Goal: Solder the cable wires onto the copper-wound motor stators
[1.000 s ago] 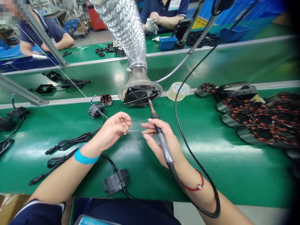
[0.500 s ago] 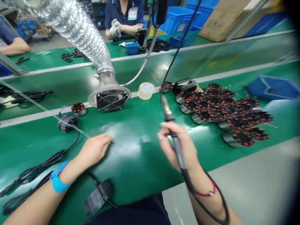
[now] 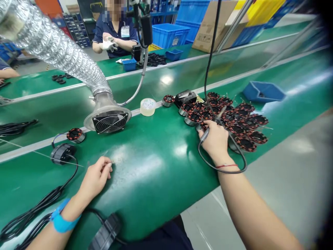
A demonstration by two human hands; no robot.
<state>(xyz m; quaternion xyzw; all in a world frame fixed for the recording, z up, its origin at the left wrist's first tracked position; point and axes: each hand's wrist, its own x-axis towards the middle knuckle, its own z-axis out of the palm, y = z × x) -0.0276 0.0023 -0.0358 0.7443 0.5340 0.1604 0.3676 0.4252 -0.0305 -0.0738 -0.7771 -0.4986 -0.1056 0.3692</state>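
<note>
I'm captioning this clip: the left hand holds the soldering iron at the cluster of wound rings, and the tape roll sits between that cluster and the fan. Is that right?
Only the hand is wrong: the head view shows the right hand holding the soldering iron at the cluster of wound rings. The tape roll does sit between that cluster and the fan.

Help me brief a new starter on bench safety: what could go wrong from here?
The right hand holds a soldering iron at the clustered motor stators; if hot, its tip could scorch one it touches.
The iron's cable loops by that hand's wrist, so it might snag a stator as the arm moves.
The round black housing, near the front of the green bench, could be knocked by the person's body.
</note>
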